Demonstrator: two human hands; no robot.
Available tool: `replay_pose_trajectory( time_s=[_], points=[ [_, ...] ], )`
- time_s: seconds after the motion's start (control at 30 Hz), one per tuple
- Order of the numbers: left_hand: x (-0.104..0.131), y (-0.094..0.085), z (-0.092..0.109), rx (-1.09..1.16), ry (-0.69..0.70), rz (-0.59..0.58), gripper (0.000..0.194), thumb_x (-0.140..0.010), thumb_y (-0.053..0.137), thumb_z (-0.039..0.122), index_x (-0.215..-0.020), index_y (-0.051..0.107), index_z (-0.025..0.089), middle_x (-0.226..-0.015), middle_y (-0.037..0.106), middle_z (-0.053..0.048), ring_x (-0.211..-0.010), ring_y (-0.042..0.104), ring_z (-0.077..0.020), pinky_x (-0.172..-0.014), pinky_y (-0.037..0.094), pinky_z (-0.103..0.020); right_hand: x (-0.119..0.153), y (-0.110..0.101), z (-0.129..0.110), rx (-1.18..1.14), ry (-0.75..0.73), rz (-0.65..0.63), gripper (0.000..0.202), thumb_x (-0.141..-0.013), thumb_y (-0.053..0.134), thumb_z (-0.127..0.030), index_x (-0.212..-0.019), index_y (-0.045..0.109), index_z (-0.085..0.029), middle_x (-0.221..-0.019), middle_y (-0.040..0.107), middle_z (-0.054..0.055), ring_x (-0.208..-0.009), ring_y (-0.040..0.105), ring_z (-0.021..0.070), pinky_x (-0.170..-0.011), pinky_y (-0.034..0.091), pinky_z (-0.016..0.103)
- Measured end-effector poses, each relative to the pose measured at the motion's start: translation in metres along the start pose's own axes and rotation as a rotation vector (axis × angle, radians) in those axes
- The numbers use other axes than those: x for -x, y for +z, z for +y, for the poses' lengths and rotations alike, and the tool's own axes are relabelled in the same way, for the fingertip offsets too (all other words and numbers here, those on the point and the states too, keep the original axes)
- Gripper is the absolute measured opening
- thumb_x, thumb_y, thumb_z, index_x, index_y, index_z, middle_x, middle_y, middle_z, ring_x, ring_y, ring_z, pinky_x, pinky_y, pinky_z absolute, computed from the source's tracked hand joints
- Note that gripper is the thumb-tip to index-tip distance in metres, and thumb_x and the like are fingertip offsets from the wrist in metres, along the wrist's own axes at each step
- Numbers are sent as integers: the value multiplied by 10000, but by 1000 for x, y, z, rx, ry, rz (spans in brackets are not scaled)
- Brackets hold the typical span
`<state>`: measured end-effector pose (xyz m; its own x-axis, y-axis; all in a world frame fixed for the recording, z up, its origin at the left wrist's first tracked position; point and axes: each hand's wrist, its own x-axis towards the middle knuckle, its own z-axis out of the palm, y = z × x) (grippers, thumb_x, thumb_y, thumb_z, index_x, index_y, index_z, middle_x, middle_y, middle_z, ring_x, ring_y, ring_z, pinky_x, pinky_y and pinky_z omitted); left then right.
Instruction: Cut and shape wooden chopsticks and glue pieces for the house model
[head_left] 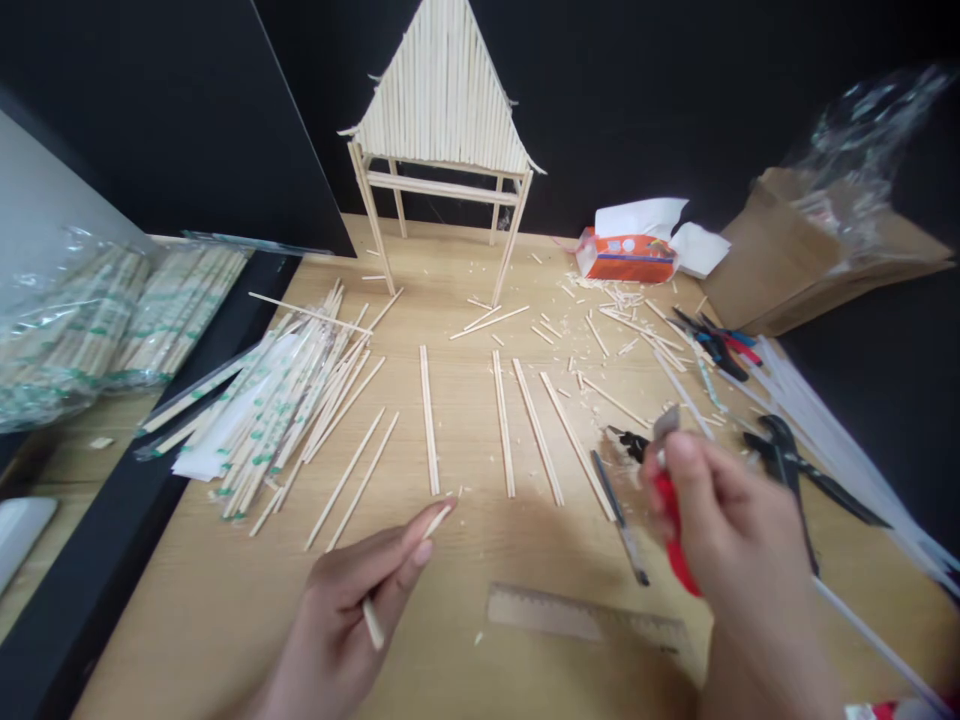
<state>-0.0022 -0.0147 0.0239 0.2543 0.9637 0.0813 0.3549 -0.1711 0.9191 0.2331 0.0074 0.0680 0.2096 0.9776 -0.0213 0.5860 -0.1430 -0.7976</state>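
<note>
A thin wooden stick [373, 622] is pinched in my left hand [352, 610], low at centre-left, its pale tip between thumb and forefinger. On the right, my right hand [720, 530] grips a red-handled cutter [679, 540] with a short metal blade pointing up; it is a little blurred. The hands are well apart. Between and beyond them lie paired sticks [502, 425] in rows on the wooden table [450, 680]. A clear ruler [585, 617] lies flat between the hands, and a slim grey-black tool [619, 515] rests just left of my right hand.
A stick-built house model [442, 100] stands at the back. Bagged sticks [277, 410] lie left. Behind on the right are a tissue pack [626, 255], a paper bag [802, 250], pliers [716, 345], a black clamp-like tool [784, 460] and glue-like rods [847, 450]. Wood scraps are scattered about.
</note>
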Motion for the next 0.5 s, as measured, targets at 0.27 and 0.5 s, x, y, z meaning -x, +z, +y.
replay_pose_trajectory(
  time_s=[0.27, 0.5],
  points=[
    [3, 11, -12, 30, -22, -78, 356, -875, 520, 138, -1196, 603, 269, -1216, 639, -6, -1080, 618, -177, -928, 487, -251, 17, 43, -15, -25, -233, -661, 275, -967, 346, -278, -727, 460, -206, -622, 512, -47, -557, 474, 86, -552, 312, 211],
    [-1, 12, 0, 105, -79, -112, 242, -875, 517, 138, -1009, 691, 241, -1048, 709, 2, -976, 649, -164, -824, 490, -195, 17, 50, -13, -44, -246, -699, 246, -970, 320, -268, -761, 439, -215, -694, 540, -40, -613, 498, 93, -596, 325, 213]
  ],
)
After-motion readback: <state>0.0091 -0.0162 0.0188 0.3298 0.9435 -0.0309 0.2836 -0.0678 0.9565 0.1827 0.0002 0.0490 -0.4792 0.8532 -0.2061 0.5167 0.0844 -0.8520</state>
